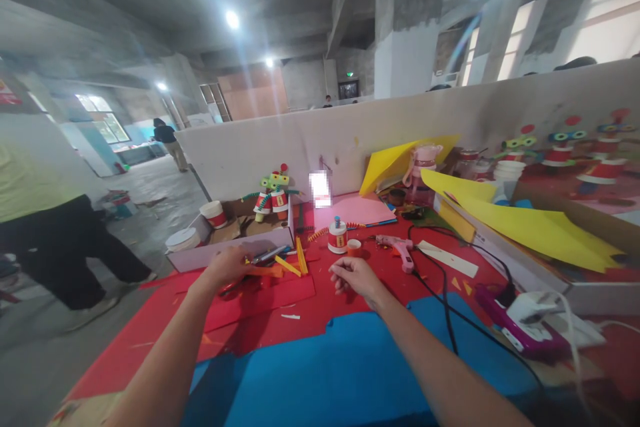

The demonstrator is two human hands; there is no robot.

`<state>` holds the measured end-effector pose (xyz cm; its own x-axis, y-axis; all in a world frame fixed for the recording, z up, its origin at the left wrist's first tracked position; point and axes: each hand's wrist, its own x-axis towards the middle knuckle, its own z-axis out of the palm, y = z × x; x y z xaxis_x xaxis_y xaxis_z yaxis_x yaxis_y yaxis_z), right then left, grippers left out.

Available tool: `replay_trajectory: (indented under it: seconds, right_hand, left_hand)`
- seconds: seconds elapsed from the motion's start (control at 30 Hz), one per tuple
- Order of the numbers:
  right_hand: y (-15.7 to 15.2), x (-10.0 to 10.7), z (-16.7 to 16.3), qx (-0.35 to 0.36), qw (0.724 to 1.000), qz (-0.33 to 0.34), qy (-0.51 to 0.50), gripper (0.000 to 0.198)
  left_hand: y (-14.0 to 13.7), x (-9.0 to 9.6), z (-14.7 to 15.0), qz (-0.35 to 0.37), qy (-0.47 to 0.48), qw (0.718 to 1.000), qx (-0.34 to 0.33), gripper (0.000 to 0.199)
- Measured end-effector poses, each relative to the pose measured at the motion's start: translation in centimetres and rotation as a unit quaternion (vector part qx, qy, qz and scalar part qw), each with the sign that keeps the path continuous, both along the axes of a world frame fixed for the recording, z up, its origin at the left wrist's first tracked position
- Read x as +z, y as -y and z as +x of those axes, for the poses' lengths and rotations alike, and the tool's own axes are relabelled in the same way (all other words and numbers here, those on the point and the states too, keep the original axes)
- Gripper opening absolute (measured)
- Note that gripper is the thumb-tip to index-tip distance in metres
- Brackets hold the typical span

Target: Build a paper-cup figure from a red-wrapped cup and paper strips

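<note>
My left hand (230,268) reaches down to the left of the table, beside an orange paper strip (270,271) and a few pens (270,255). Its fingertips are partly hidden, so whether they grip the strip is unclear. In the middle, my right hand (354,277) is closed, thumb and fingers pinched together; anything between them is too small to make out. Just beyond it stand a small orange cup (354,248) and a red and white paper-cup figure (337,240) with coiled paper arms. A pink glue gun (399,250) lies to the right.
Yellow strips (301,257) lie near a shallow box (235,247) holding finished figures (275,195). Blue sheets (310,373) cover the front. Black cable (445,300) runs to a purple power strip (523,327). Yellow sheets (525,217) overhang a right-hand box. A person (50,233) stands left.
</note>
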<state>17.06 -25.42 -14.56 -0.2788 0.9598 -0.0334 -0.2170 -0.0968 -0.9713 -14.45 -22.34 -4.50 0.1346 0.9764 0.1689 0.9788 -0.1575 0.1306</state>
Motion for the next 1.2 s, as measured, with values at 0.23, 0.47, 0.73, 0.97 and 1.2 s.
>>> replay_trajectory:
  seconds: [0.23, 0.47, 0.73, 0.97, 1.2]
  right_hand:
    - [0.0, -0.1, 0.1, 0.008, 1.000, 0.004, 0.018, 0.038]
    - [-0.1, -0.3, 0.0, 0.020, 1.000, 0.003, 0.022, 0.042]
    - [0.1, 0.0, -0.1, 0.032, 0.999, 0.005, 0.039, 0.036]
    - [0.4, 0.2, -0.2, 0.041, 0.998, -0.003, 0.056, 0.033]
    - [0.6, 0.8, 0.0, 0.042, 0.999, -0.008, 0.001, 0.038]
  left_hand:
    - [-2.0, -1.4, 6.8, 0.057, -0.131, 0.986, -0.081, 0.024]
    - [-3.8, -4.2, 10.7, 0.060, -0.153, 0.983, -0.084, 0.023]
    - [-4.5, -4.4, 11.3, 0.072, -0.147, 0.982, -0.091, 0.022]
    - [-3.7, -0.8, 10.5, 0.201, -0.004, 0.979, -0.026, 0.022]
    - [0.5, 2.2, 10.8, 0.110, 0.671, 0.733, -0.034, 0.023]
